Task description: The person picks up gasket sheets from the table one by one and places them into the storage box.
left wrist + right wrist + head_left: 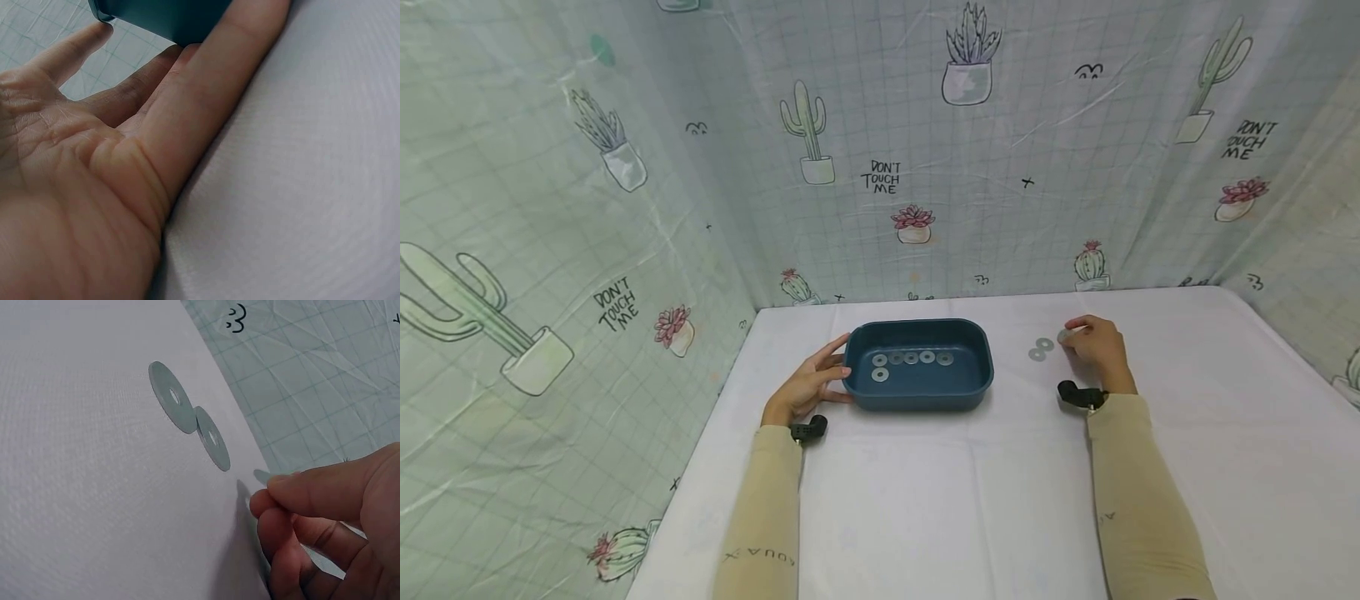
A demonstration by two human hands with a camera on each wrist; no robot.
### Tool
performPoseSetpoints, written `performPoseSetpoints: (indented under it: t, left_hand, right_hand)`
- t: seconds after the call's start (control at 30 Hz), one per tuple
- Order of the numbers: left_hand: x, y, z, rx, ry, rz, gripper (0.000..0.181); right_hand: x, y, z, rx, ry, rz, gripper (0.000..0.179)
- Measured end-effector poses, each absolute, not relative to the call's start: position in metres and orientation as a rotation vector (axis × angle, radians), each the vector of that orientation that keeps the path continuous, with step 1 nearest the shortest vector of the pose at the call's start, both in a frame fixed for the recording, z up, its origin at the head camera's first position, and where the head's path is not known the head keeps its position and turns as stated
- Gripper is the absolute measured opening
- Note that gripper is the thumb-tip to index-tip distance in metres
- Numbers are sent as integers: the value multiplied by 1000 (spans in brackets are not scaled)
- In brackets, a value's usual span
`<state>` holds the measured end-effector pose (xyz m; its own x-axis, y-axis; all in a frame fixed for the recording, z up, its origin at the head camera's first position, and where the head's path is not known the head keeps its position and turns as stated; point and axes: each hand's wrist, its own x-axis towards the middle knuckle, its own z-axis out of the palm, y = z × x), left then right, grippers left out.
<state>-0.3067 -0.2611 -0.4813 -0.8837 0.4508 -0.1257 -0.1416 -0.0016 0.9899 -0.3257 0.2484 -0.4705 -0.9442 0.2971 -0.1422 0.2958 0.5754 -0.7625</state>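
Observation:
A dark blue rectangular tray (pixel 917 401) stands on the table with several flat metal washers (pixel 927 357) inside, most in a row and one below the row's left end. My left hand (pixel 808 383) rests against the tray's left end, its fairly straight fingers spread along the rim and side; in the left wrist view the fingers touch the tray wall (pixel 169 19). To the right, my right hand (pixel 1096 346) pinches a washer (pixel 261 476) between thumb and fingertips, mostly hidden by them. Beside it, two washers (pixel 212 437) lie touching on the cloth.
White cloth (pixel 910 500) covers the table. Behind and at both sides hangs a pale green curtain (pixel 850 242) printed with cacti, meeting the table's back edge. Each wrist carries a small black camera (pixel 1078 394).

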Motion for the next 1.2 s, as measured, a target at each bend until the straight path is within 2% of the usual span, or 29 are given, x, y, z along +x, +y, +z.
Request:
performPoseSetpoints:
  t: [0.47,0.77,1.2]
  left_hand:
    - [-309,-261,-484,302,1880,1946,73]
    - [-309,-261,-484,295,1883,1943,74]
    - [-307,-262,-482,306,1873,1943,74]
  right_hand:
    - [-330,244,-464,-315,-2679,1521,38]
    - [-328,220,-446,-156,-2565,1644,38]
    - [-331,179,-432,-114,-2461,1790,40]
